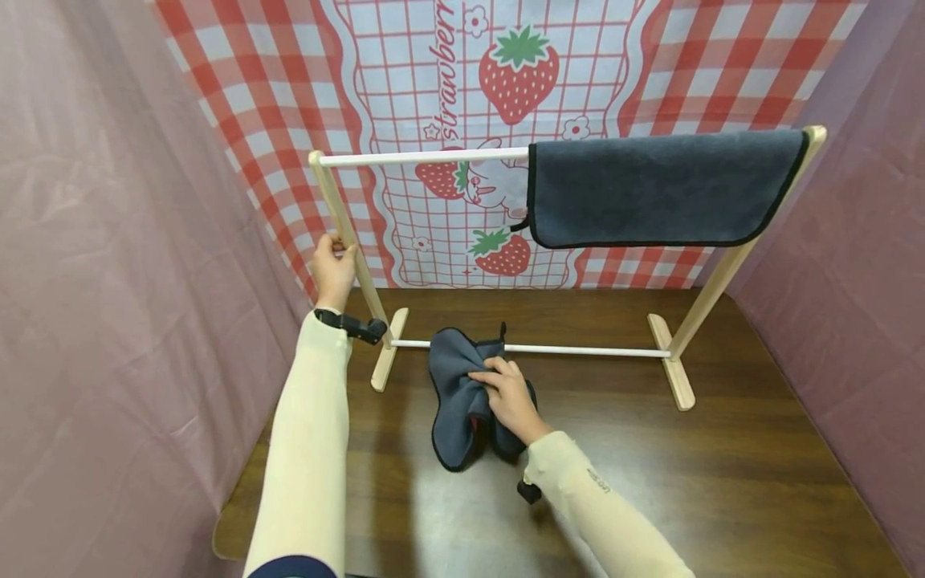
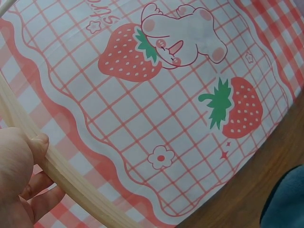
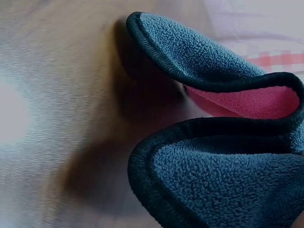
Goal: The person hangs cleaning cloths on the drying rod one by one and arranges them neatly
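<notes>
My left hand (image 1: 334, 271) holds the left post (image 1: 354, 233) of a wooden rack, thumb and fingers on either side of it. In the left wrist view the same hand (image 2: 21, 171) grips the pale wood. Over the lower white rod, a bunched blue-grey towel (image 1: 454, 401) with black edging is pinched by my right hand (image 1: 511, 400). The right wrist view shows this towel (image 3: 228, 180) curved into folds, with a pinkish-red underside between them. A second dark grey towel (image 1: 665, 193) hangs over the right part of the upper rod.
The upper white rod (image 1: 426, 157) is bare at left. Rack feet (image 1: 390, 353) stand on the brown wooden table (image 1: 621, 457). Behind is a red-and-white strawberry cloth (image 1: 506, 48). Pink curtains (image 1: 130, 241) hang on both sides.
</notes>
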### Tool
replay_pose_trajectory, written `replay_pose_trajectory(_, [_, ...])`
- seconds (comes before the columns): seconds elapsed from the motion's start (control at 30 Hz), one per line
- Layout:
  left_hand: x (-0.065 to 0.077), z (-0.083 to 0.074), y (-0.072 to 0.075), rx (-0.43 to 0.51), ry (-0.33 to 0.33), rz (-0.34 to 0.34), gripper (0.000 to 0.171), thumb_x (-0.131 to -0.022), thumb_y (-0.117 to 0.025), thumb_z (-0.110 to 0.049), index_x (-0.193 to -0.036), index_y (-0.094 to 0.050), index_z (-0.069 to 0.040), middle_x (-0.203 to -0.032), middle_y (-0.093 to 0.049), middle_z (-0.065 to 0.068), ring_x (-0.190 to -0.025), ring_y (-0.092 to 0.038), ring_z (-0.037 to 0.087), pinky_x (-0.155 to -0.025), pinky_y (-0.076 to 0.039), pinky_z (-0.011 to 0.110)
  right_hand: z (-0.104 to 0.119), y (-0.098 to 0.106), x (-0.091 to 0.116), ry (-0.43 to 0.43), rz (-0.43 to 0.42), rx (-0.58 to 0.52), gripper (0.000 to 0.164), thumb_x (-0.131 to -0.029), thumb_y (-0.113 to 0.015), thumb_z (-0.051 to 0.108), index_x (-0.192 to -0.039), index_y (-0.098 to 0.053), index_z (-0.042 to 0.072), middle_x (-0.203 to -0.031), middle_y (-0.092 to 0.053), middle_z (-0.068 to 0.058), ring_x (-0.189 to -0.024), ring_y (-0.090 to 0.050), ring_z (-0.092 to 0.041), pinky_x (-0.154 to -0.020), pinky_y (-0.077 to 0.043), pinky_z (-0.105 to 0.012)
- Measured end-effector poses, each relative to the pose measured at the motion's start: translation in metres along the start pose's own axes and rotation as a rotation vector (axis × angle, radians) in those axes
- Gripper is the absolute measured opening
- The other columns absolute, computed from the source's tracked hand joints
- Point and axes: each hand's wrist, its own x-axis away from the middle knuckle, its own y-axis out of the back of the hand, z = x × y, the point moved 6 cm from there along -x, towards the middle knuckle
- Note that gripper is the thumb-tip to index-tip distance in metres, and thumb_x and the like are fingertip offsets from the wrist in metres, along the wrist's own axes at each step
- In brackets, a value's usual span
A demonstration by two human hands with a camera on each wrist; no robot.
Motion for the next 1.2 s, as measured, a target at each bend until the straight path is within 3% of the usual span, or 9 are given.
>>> replay_pose_trajectory(0.33, [0.000,0.000,0.000,-0.005,-0.005,0.003,0.024,-0.093,-0.064,0.000,-0.114,-0.060,0.010,-0.111,-0.065,0.026,-0.102,-0.065,0.036,-0.089,-0.055,0.042,0.015,0.016,-0.023,0.020,-0.027,-0.010,0.028,-0.080,-0.069,-0.014,-0.101,-0.079,0.003,-0.107,-0.066,-0.014,-0.091,-0.056,-0.034,-0.080,-0.049,-0.047])
replay_pose_trajectory(0.6, [0.000,-0.001,0.000,-0.019,-0.006,0.007,0.023,-0.094,-0.064,-0.001,-0.115,-0.060,0.009,-0.111,-0.065,0.025,-0.100,-0.065,0.038,-0.089,-0.055,0.043,0.033,0.035,-0.045,0.066,-0.060,-0.017,0.025,-0.084,-0.069,-0.011,-0.102,-0.079,0.003,-0.110,-0.065,-0.015,-0.088,-0.054,-0.033,-0.074,-0.049,-0.045])
replay_pose_trajectory(1.2, [0.000,-0.001,0.001,-0.020,-0.014,-0.006,0.022,-0.092,-0.065,-0.001,-0.111,-0.059,0.010,-0.109,-0.065,0.026,-0.101,-0.066,0.038,-0.089,-0.056,0.044,0.076,0.086,-0.098,0.257,-0.192,-0.031,0.025,-0.085,-0.066,-0.015,-0.100,-0.078,0.001,-0.109,-0.063,-0.020,-0.088,-0.052,-0.036,-0.075,-0.049,-0.047])
